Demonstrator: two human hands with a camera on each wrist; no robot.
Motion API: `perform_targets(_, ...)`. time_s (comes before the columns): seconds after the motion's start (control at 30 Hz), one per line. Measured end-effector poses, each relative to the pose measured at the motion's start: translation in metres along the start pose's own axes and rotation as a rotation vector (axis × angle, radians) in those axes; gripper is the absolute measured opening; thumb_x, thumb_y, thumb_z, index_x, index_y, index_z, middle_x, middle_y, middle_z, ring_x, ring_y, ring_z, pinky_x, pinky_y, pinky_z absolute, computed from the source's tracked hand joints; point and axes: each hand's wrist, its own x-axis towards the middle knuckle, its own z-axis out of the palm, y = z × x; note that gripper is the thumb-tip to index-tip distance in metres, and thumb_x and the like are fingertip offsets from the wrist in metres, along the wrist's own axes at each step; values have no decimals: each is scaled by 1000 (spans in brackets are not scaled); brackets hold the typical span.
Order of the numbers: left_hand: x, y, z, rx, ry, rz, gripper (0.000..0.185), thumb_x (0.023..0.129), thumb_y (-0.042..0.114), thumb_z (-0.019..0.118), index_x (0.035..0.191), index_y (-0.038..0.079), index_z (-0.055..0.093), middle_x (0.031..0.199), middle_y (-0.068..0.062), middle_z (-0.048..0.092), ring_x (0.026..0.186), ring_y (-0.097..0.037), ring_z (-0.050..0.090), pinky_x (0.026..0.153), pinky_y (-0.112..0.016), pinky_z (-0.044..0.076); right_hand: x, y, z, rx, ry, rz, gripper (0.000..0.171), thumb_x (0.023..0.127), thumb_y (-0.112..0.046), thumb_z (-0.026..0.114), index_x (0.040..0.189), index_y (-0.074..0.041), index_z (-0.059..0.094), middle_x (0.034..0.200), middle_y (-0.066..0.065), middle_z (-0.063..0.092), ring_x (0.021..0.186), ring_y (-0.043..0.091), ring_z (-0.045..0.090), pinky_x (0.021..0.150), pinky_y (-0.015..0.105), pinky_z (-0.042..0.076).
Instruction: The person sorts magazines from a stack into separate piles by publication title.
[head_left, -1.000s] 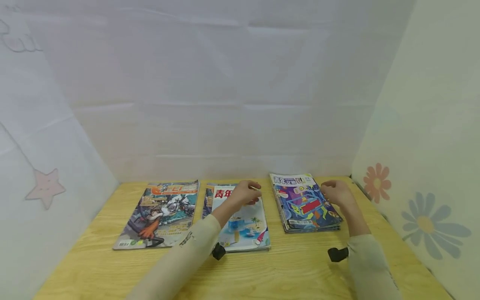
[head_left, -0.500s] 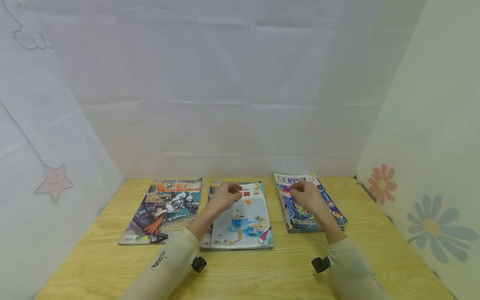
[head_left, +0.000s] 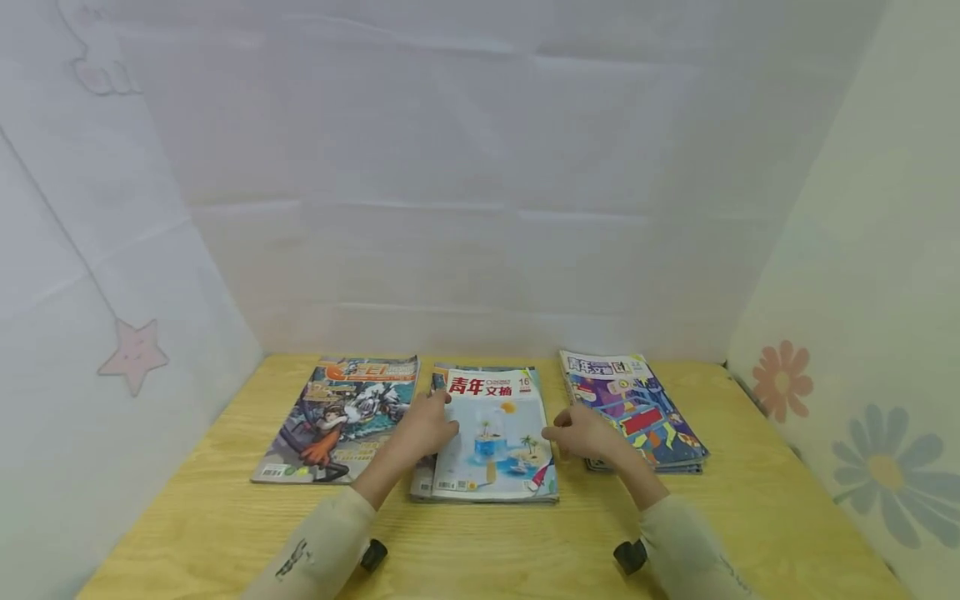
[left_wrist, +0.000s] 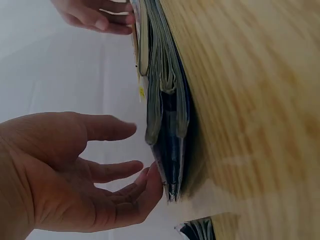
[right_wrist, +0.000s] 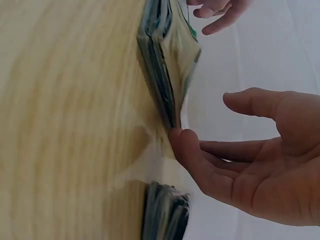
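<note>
A stack of magazines [head_left: 491, 450] lies at the middle of the table, topped by a white cover with a red title and a beach picture. A darker magazine sticks out beneath it on the left. My left hand [head_left: 426, 427] is at the stack's left edge; in the left wrist view its lower fingertips [left_wrist: 156, 175] touch the stack's side, thumb apart. At the right edge is my right hand [head_left: 588, 433]. The right wrist view shows its fingertips [right_wrist: 182, 137] against the corner of the stack [right_wrist: 167, 65], thumb raised off it.
To the left lies a magazine [head_left: 345, 425] with an orange title and a dark comic-style cover. A second stack of magazines [head_left: 637, 400], purple and blue on top, stands at the right. White sheeting [head_left: 480, 167] rises behind the wooden table [head_left: 480, 550] and along both sides.
My left hand has moved from above the middle stack to its left edge. My right hand has come left from the right-hand stack to the middle stack's right edge. The magazines look unmoved.
</note>
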Motion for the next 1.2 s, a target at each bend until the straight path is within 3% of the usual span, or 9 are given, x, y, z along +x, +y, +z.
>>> perform_targets(0.1,-1,4,0,78,-9,-7,51,96,17,68,141,-4,51,128,-29,55,97,-35,62,72,-46,53,1,3,6,8,-21,30,29,100,-24,67,102,5,73,79,12,69,70,27,65,63,40,55)
perform_targets(0.17,0,6,0,91,-18,-11,52,97,17,68,141,-3,50,124,-26,60,90,-32,64,69,-44,53,3,4,8,25,-12,52,31,99,-24,68,105,6,73,81,10,69,72,24,66,64,39,57)
perform_targets(0.47,15,5,0,43,-24,7,58,92,18,72,138,-10,52,114,-23,67,75,-23,63,59,-35,51,6,9,8,65,86,91,31,98,-13,69,115,12,68,91,11,70,77,20,68,66,36,60)
perform_targets(0.57,19,1,-1,-48,-42,-4,44,89,14,74,125,-8,61,98,-16,67,67,-21,62,53,-32,50,6,9,8,63,109,103,30,96,-11,70,116,11,67,92,11,69,77,20,67,66,35,59)
perform_targets(0.67,21,-4,-1,-112,-57,-10,13,86,7,71,94,-1,63,75,-5,57,58,-16,50,49,-29,42,5,10,9,76,109,108,30,95,-8,72,116,12,66,92,12,68,77,21,67,67,35,60)
perform_targets(0.8,22,-9,-2,-141,-69,15,26,82,-3,62,69,10,45,57,1,33,50,-14,25,48,-29,25,6,13,10,110,102,115,32,94,-5,72,118,13,64,93,12,66,77,21,68,69,36,60)
perform_targets(0.93,20,-11,-3,-210,-69,28,8,81,-6,63,85,0,60,64,-2,41,55,-16,30,51,-31,28,8,15,10,142,113,115,32,93,-4,72,119,13,63,94,13,65,78,22,68,70,37,60)
perform_targets(1.07,16,-11,-3,-318,-73,-18,44,84,-6,66,127,-10,55,101,-15,61,80,-23,54,60,-35,44,10,15,10,196,116,97,33,92,-1,72,120,13,63,95,13,67,79,23,69,73,39,60)
perform_targets(1.2,13,-11,-4,-433,-97,-73,53,84,-7,66,133,-9,46,118,-23,61,95,-31,64,66,-43,56,11,14,11,262,94,93,33,92,1,71,121,13,62,96,14,68,81,23,69,75,41,60)
